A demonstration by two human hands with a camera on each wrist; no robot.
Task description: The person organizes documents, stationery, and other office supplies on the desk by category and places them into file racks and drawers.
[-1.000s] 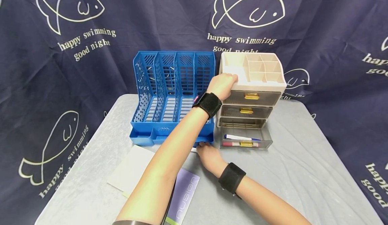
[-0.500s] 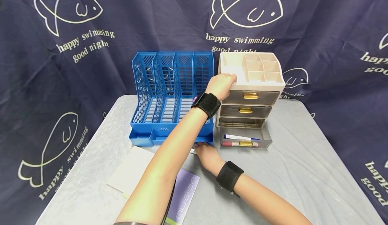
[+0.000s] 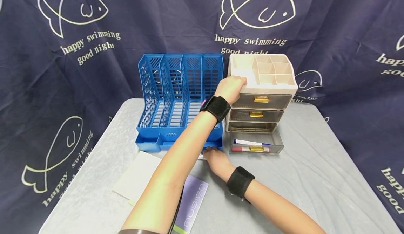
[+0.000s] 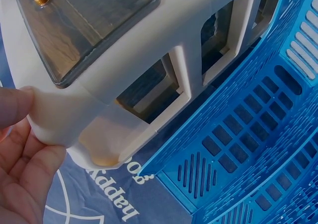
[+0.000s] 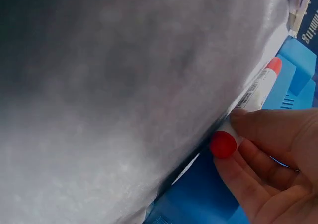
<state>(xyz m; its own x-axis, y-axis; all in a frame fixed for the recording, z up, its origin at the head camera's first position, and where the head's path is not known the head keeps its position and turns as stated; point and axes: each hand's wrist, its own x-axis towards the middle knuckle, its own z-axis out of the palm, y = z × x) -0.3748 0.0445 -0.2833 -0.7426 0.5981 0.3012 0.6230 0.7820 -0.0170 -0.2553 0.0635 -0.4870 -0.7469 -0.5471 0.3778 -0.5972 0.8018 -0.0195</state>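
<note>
My left hand (image 3: 231, 88) grips the top left edge of a cream desktop drawer organizer (image 3: 274, 89); in the left wrist view its thumb and fingers curl around the corner. Low in front of a blue file rack (image 3: 170, 133), my right hand (image 3: 217, 162) pinches a marker (image 5: 256, 92). That marker has a white barrel and red ends, and it lies along the rack's front base, mostly covered by the hand in the head view. The organizer's bottom drawer (image 3: 278, 143) is pulled out. Inside it lie a blue-capped marker (image 3: 250, 143) and a red-and-white marker (image 3: 238, 149).
The file rack and organizer stand side by side at the back of a grey cloth-covered table (image 3: 315, 178). A purple notebook (image 3: 193, 200) and a white booklet (image 3: 137, 174) lie at the front, partly under my left forearm. A fish-print curtain (image 3: 176, 20) hangs behind.
</note>
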